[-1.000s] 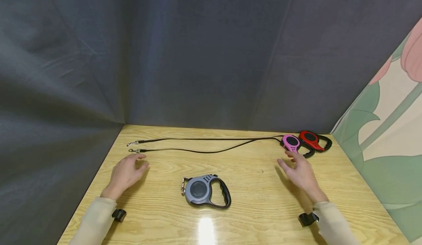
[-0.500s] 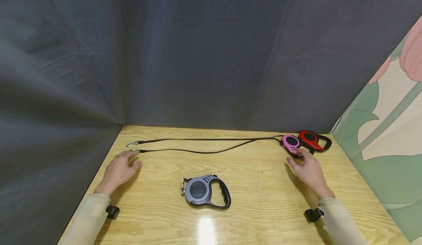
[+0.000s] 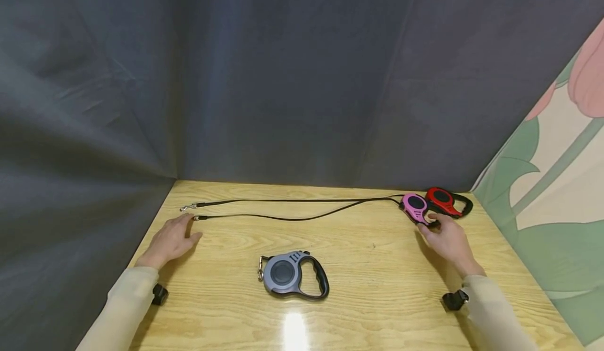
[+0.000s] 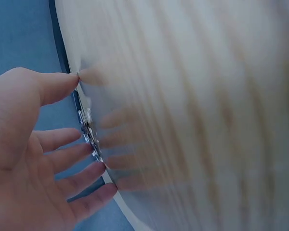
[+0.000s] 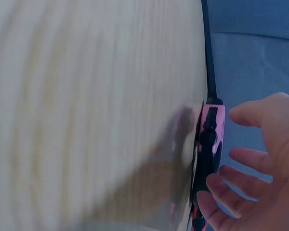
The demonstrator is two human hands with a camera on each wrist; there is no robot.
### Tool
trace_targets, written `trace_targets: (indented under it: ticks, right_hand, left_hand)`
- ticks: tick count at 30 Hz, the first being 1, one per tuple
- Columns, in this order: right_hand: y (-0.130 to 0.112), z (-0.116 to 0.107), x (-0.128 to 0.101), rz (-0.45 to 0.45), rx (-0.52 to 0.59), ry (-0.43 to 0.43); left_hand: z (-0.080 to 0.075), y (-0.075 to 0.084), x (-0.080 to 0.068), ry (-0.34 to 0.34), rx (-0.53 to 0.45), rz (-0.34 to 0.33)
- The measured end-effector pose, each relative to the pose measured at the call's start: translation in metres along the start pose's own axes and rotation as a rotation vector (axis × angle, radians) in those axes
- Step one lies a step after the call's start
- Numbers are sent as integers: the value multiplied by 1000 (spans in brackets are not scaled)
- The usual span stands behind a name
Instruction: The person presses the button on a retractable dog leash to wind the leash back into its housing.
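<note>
On the wooden table point(image 3: 377, 288) the right hand point(image 3: 447, 241) lies at the far right, fingers relaxed and slightly spread, its fingertips reaching the near edge of the pink retractable leash point(image 3: 415, 208). In the right wrist view the fingers point(image 5: 241, 192) are apart and just beside the pink housing point(image 5: 209, 139), with at least one fingertip at its black handle; nothing is gripped. The pink leash lies flat, and the red retractable leash point(image 3: 442, 200) sits just beyond it to the right, the two touching or nearly so.

The left hand point(image 3: 171, 240) rests palm down at the far left of the table, fingers straight and loosely apart. Its fingertips lie at the metal clip point(image 3: 194, 218) that ends the nearer of two black cords point(image 3: 292, 217). The left wrist view shows the open palm point(image 4: 29, 159) with spread fingers next to a small metal clasp point(image 4: 89, 130); whether they touch it cannot be told through the blur. The farther cord point(image 3: 292, 200) ends in its own clip point(image 3: 187, 207) just beyond. Both cords run across the far part of the table to the pink and red housings.

A grey retractable leash point(image 3: 292, 275) lies flat in the near middle, between the two hands and apart from both, its cord wound in.
</note>
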State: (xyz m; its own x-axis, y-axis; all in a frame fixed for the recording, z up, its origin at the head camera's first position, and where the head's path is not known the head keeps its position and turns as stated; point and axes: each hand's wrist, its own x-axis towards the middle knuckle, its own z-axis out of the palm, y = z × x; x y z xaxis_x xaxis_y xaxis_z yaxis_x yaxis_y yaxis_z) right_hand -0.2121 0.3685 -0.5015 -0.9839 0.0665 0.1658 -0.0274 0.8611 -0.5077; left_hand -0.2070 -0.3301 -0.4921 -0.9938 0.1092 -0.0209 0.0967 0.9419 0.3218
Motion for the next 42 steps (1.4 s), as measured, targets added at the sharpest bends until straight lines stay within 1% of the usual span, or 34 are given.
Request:
trace_targets:
  ticks: [5,11,15,17,21,27,31,37,42]
  right_hand:
    - [5,-2,1,-20,-44,-2]
    - [12,-3,5,-24,-79,-29]
    - [11,-3,8,-55,-104,-48]
    - [11,-2,9,-81,-115,-48]
    - [12,1,11,-125,-137,-30]
    - [11,4,9,-177,-137,12]
    - [9,5,6,-174,-141,37]
    - [3,8,1,-131,-168,110]
    - [0,5,0,-141,-87,116]
  left_hand:
    - [-1,-4,2,23,13,3]
    - [-7,-3,3,104,26,-15]
    - [-7,-6,4,142,21,-59]
    - [-7,-7,3,147,12,-95]
    - [-10,-10,3,111,-9,-152]
    - [-14,-13,2,54,-20,-193]
    - [-12,-13,1,15,-9,-214]
    - [-11,-11,2,-10,30,-194]
    - [-15,-7,2,-60,62,-161]
